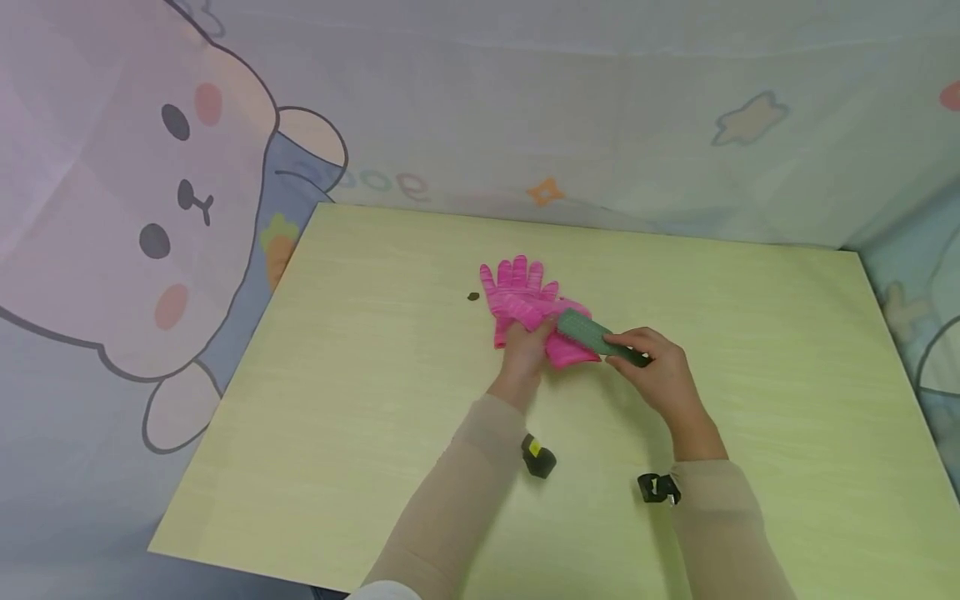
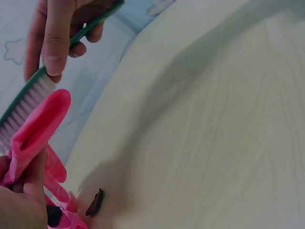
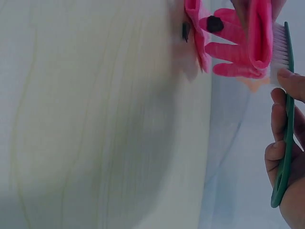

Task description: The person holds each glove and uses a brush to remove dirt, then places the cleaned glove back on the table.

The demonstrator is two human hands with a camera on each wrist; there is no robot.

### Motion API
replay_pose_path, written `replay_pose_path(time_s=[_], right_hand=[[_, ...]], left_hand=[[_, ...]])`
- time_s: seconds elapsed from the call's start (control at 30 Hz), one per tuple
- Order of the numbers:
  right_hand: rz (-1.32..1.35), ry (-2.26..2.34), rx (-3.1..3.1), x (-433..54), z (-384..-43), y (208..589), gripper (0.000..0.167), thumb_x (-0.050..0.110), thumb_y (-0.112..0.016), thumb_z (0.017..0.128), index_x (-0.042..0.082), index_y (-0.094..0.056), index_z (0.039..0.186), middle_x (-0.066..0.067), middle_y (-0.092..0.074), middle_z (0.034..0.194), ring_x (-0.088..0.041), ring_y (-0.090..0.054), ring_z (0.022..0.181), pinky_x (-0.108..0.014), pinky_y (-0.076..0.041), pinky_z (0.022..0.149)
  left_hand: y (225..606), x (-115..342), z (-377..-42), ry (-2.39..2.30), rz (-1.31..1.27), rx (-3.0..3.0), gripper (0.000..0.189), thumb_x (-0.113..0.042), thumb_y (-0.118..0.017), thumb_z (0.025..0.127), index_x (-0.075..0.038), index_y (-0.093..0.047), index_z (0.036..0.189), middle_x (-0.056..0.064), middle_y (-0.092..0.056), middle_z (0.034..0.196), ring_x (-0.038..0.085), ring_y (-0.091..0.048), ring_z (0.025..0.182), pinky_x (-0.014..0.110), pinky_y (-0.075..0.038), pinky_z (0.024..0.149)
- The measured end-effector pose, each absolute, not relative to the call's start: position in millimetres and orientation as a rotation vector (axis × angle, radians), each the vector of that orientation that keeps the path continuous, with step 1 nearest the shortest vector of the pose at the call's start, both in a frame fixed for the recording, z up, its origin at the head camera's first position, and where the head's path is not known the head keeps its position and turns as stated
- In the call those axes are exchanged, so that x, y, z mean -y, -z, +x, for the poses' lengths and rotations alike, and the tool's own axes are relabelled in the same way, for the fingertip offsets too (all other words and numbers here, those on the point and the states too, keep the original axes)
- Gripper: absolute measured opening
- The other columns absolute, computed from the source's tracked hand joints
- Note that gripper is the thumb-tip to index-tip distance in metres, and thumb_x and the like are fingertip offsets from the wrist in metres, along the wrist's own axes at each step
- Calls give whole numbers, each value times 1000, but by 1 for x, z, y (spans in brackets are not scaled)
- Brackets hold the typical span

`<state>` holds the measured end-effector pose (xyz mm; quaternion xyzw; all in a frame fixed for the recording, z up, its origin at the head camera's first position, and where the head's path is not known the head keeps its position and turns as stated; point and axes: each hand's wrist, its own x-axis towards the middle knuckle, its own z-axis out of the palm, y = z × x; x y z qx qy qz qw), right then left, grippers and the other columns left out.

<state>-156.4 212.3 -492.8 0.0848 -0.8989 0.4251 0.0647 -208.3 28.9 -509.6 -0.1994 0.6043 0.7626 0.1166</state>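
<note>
My left hand (image 1: 525, 357) grips a pink knitted glove (image 1: 572, 353) above the table, its open cuff (image 2: 45, 121) facing the left wrist camera. In my right hand (image 1: 663, 371) is a green brush (image 1: 588, 332) with white bristles (image 3: 280, 45), held by its handle. Those bristles lie right along the held glove. A second pink glove (image 1: 519, 275) is spread on the table just beyond my left hand, fingers pointing away. In the right wrist view a dark lump (image 3: 215, 24) overlaps the pink glove fingers.
A small dark scrap (image 1: 473, 297) lies on the light wooden table (image 1: 360, 350), left of the spread glove. A printed cloth (image 1: 487, 108) hangs behind the table's far edge. Black wrist devices (image 1: 538, 457) sit near both sleeves.
</note>
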Motion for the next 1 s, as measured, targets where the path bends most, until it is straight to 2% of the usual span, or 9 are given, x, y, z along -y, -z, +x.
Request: replay_pose_path(time_s=[0.1, 0.2, 0.57, 0.77, 0.83, 1.0], right_hand=[[266, -1253, 2731, -213, -155, 494, 26, 6, -72, 79, 7, -70, 105, -8, -62, 104, -24, -57, 94, -37, -49, 79], [267, -1247, 2731, -215, -153, 496, 26, 5, -72, 79, 7, -70, 105, -8, -62, 104, -25, -58, 94, -42, -49, 79], [297, -1205, 2720, -221, -150, 496, 25, 4, -73, 78, 7, -71, 103, -8, -63, 102, -24, -57, 94, -38, -48, 79], [296, -1204, 2729, -223, -149, 494, 25, 5, -73, 78, 6, -71, 103, -9, -63, 103, -26, -57, 95, -43, -48, 81], [284, -1201, 2727, -225, -149, 494, 25, 4, -73, 78, 6, -71, 103, -9, -63, 103, -26, -57, 95, -40, -48, 80], [268, -1214, 2719, -224, -150, 493, 26, 4, -73, 78, 7, -71, 103, -7, -63, 103, -23, -57, 93, -20, -45, 76]], left_hand=[[510, -29, -208, -2236, -615, -1748, 46, -22, -62, 89, 1, -46, 125, 8, -55, 116, 20, -52, 111, 30, -42, 97], [511, -28, -208, -2266, -642, -1727, 45, -20, -61, 90, 3, -45, 124, 9, -54, 115, 20, -51, 111, 30, -41, 98], [512, -26, -211, -2260, -665, -1743, 54, -19, -62, 89, 6, -38, 130, 14, -49, 123, 24, -45, 119, 33, -35, 104], [512, -25, -212, -2240, -650, -1740, 50, -20, -62, 89, 2, -41, 128, 9, -51, 118, 21, -48, 114, 31, -38, 101], [512, -24, -212, -2245, -644, -1739, 47, -20, -62, 89, 2, -43, 126, 8, -53, 115, 20, -50, 111, 30, -40, 99], [513, -25, -212, -2264, -610, -1739, 38, -18, -62, 89, 2, -50, 119, 9, -57, 109, 20, -55, 102, 28, -47, 90]])
